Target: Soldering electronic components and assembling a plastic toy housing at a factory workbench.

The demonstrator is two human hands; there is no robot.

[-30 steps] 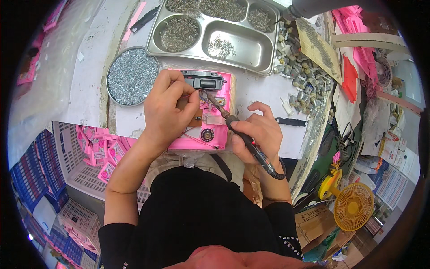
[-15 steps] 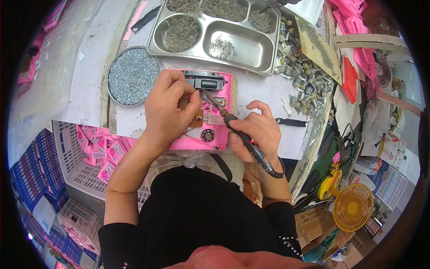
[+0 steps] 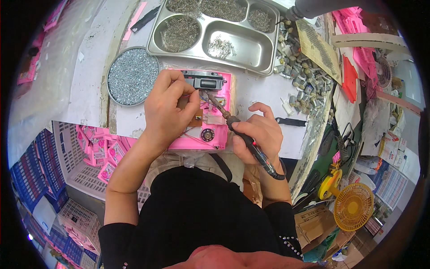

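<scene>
A pink plastic housing lies open in front of me, with a black part, a brown circuit board and a small round black part in it. My right hand grips a soldering iron by its black handle. The iron's metal tip slants up and left into the housing, just below the black part. Close beside that tip, my left hand pinches thumb and finger together; what sits between them is too small to make out. Its fingers cover part of the board.
A steel compartment tray of small springs stands behind the housing, and a round dish of screws to its left. Small motors lie heaped at right. Below left is a crate of pink parts; a yellow fan stands right.
A dark, blurred tool-like shape has come further into view at the top right. My right hand and the soldering iron have shifted very slightly; the left hand keeps its place.
</scene>
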